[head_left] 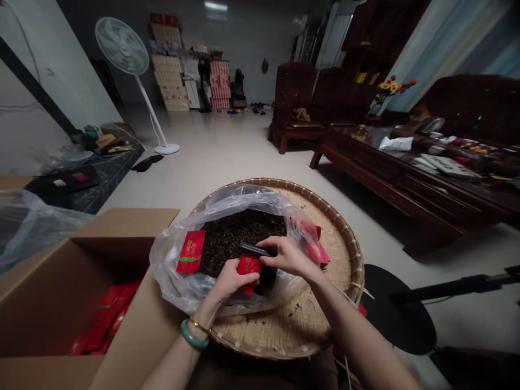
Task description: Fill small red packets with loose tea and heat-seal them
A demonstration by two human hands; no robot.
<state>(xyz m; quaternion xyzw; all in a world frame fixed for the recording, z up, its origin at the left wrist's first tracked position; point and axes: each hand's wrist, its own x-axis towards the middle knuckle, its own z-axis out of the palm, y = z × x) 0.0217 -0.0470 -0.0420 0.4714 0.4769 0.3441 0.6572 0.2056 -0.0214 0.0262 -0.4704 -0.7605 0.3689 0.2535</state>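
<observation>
My left hand [232, 279] pinches a small red packet [249, 264] with gold lettering, held over the bag. My right hand [286, 254] grips a black handheld bag sealer [255, 249], which lies across the packet's top edge. Whether its jaws are closed on the packet I cannot see. Below both hands, a clear plastic bag [173, 271] stands wide open, full of dark loose tea leaves [227, 230]. Another red packet [190, 252] with a green band rests at the bag's left side. More red packets [319, 252] lie to the right, partly behind the plastic.
Under the bag is a round woven bamboo tray [341, 227] with scattered leaf bits. To the left, an open cardboard box [138, 325] contains several red packets [108, 314]. A black round stand base [400, 309] is at right, near a dark wooden table [377, 173]. A white fan [158, 124] stands farther back.
</observation>
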